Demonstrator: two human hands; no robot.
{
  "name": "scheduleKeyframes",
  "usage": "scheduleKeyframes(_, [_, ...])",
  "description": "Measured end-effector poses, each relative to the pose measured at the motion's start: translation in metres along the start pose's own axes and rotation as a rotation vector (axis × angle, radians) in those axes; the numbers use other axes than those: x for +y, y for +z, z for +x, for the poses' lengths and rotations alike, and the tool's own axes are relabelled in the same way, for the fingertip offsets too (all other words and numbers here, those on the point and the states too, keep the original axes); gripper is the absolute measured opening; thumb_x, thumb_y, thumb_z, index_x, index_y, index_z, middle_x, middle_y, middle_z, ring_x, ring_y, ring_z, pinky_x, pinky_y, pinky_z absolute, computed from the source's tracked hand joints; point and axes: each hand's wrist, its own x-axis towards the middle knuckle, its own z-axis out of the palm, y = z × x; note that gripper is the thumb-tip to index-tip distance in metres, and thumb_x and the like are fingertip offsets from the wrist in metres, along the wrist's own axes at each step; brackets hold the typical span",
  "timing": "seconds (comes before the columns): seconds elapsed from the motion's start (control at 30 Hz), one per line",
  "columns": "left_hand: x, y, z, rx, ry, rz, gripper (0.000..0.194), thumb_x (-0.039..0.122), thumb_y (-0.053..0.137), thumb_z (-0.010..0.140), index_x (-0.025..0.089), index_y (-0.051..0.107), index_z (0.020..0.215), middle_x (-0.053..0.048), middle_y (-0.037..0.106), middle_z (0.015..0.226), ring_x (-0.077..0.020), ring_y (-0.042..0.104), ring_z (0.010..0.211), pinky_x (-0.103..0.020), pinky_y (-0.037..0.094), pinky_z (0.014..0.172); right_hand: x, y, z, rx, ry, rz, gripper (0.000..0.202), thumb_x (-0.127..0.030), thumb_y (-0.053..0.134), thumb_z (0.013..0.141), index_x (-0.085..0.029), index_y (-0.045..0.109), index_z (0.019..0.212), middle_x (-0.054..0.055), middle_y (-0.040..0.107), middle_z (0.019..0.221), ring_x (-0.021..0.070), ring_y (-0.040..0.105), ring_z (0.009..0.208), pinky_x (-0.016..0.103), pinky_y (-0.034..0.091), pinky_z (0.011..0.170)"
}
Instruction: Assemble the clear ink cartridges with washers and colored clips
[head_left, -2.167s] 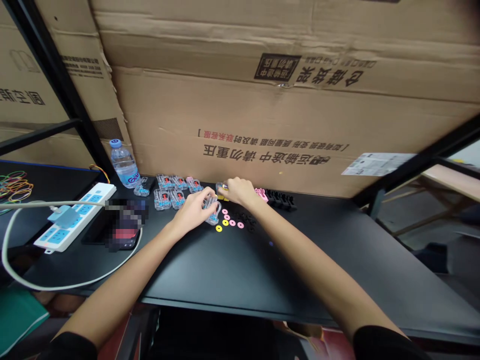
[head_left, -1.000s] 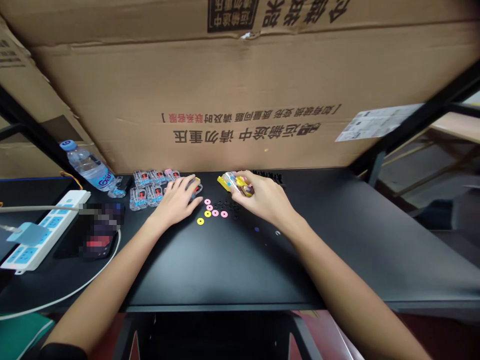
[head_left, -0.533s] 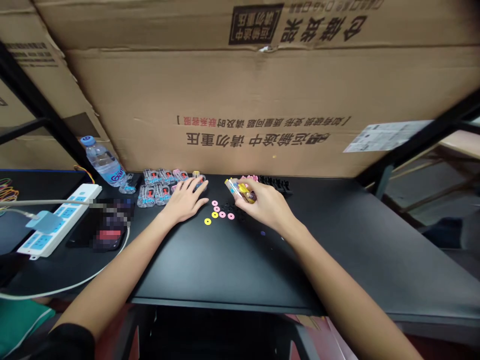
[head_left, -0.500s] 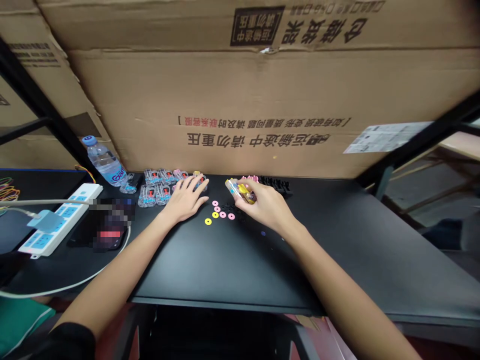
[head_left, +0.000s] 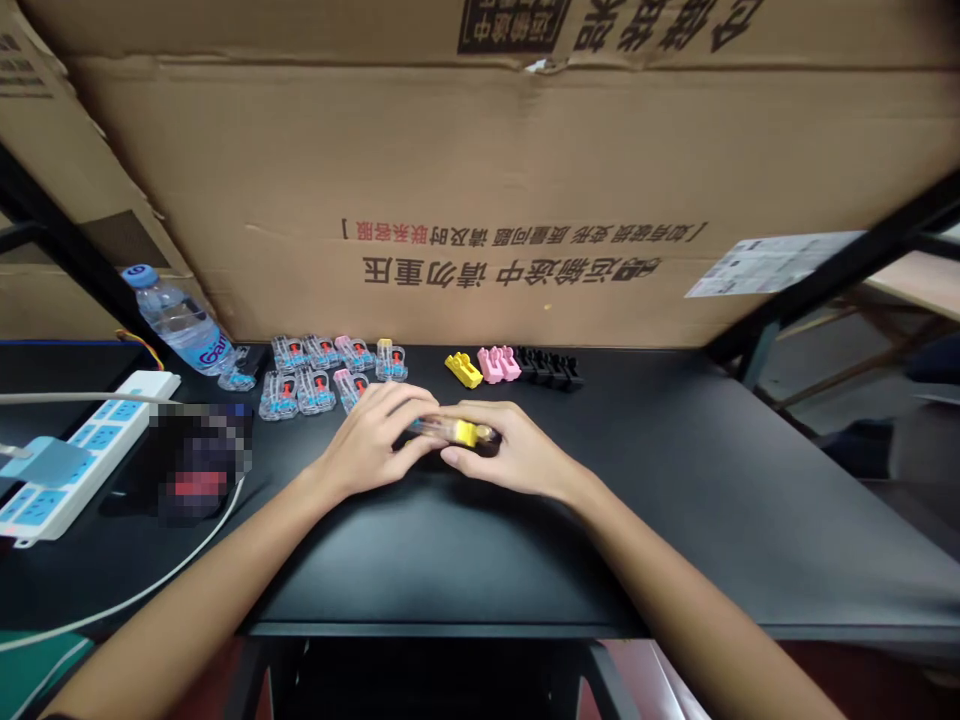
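Both hands meet over the middle of the black table. Between them is a small clear-and-yellow plastic case (head_left: 463, 432), slightly blurred, its yellow end toward the right. My left hand (head_left: 379, 435) grips its left end with thumb and fingers. My right hand (head_left: 529, 450) is closed around the right end, fingers over the top and thumb below. Behind the hands stand a yellow plastic part (head_left: 463, 369), pink plastic parts (head_left: 499, 364) and a row of black plastic parts (head_left: 549, 368). Several clear plastic cases (head_left: 315, 390) with red and blue inside lie behind my left hand.
A water bottle (head_left: 180, 320) leans at the back left. A white power strip (head_left: 82, 455), a white cable (head_left: 180, 558) and a pixelated dark object (head_left: 199, 465) lie on the left. A cardboard sheet (head_left: 465, 150) stands along the back of the table (head_left: 450, 570).
My right hand has brought the case left and nearer, and my left hand has left the clear cases and taken hold of it. The small pink and yellow rings are now hidden from view.
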Motion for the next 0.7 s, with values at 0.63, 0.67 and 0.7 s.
scheduleKeyframes(0.63, [-0.005,-0.013,0.003,-0.133,-0.34,-0.65,0.043,0.045,0.095,0.08,0.019,0.062,0.086,-0.008,0.082,0.103,-0.0236,0.079,0.098,-0.034,0.061,0.087,0.013,-0.017,-0.004,0.248,0.022,0.232,0.027,-0.039,0.055,0.104,-0.022,0.072,0.094,0.0,0.058,0.078,0.0166,0.053,0.064,0.032,0.046,0.062])
scheduleKeyframes(0.67, [-0.005,-0.013,0.002,-0.173,-0.314,-0.628,0.044,0.045,0.095,0.079,0.019,0.06,0.084,-0.008,0.082,0.104,-0.0232,0.079,0.099,-0.033,0.06,0.086,0.013,-0.02,-0.004,0.275,0.064,0.262,0.027,-0.038,0.053,0.106,-0.022,0.07,0.094,0.0,0.056,0.077,0.0161,0.051,0.062,0.032,0.046,0.061])
scheduleKeyframes(0.7, [-0.006,-0.012,0.002,-0.212,-0.296,-0.604,0.045,0.045,0.096,0.078,0.019,0.059,0.083,-0.007,0.082,0.105,-0.0223,0.079,0.098,-0.031,0.059,0.084,0.012,-0.021,-0.004,0.295,0.086,0.269,0.027,-0.039,0.052,0.107,-0.023,0.07,0.095,0.0,0.056,0.079,0.0162,0.053,0.064,0.032,0.048,0.063])
